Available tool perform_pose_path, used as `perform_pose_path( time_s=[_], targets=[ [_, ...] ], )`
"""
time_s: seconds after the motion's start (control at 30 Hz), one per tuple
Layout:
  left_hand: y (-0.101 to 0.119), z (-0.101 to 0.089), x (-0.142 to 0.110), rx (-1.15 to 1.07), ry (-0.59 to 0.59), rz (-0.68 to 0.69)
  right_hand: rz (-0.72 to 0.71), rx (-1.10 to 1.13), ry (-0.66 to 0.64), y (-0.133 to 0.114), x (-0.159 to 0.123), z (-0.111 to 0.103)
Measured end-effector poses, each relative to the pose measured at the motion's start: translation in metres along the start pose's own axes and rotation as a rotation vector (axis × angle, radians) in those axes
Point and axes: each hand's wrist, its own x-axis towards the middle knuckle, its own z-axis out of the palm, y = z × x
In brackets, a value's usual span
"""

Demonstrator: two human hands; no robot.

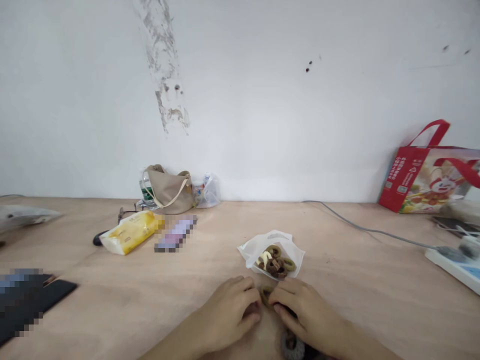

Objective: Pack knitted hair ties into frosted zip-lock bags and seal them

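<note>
Just in front of a white plastic bag [249,250], an olive hair tie [266,294] stands at the fingertips of my right hand [305,305], its thumb and fingers closed on the near side. My left hand [234,307] is at the opposite side of this hair tie. Its fingers are curled, with a gap between thumb and forefinger, and its fingertips come up close to the ring. Inside the bag's mouth lie several brown, olive and cream hair ties [277,264]. Below my right wrist a grey fuzzy hair tie [293,346] shows beside darker ones, partly hidden.
Left of centre lie a yellow tissue pack [133,232] and a blurred purple phone-like object [175,234]. Behind them stands a beige handbag [170,190]. A red shopping bag [408,175], a grey cable [360,227] and a white power strip [455,270] are at the right.
</note>
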Motion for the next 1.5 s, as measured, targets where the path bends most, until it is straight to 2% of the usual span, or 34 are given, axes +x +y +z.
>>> perform_pose_path(
  time_s=[1.1,1.37,1.5],
  targets=[
    [0.0005,0.0001,-0.0006,0.005,0.007,0.0,0.006,-0.006,-0.001,-0.0014,-0.0011,-0.0012],
    [-0.0017,0.0011,-0.0006,-0.011,0.013,0.016,0.022,-0.03,0.036,-0.0012,0.0007,0.0004],
    [-0.0014,0.0004,-0.0006,-0.003,0.002,0.004,-0.015,-0.07,0.082,-0.0022,0.0007,-0.0009]
  ],
)
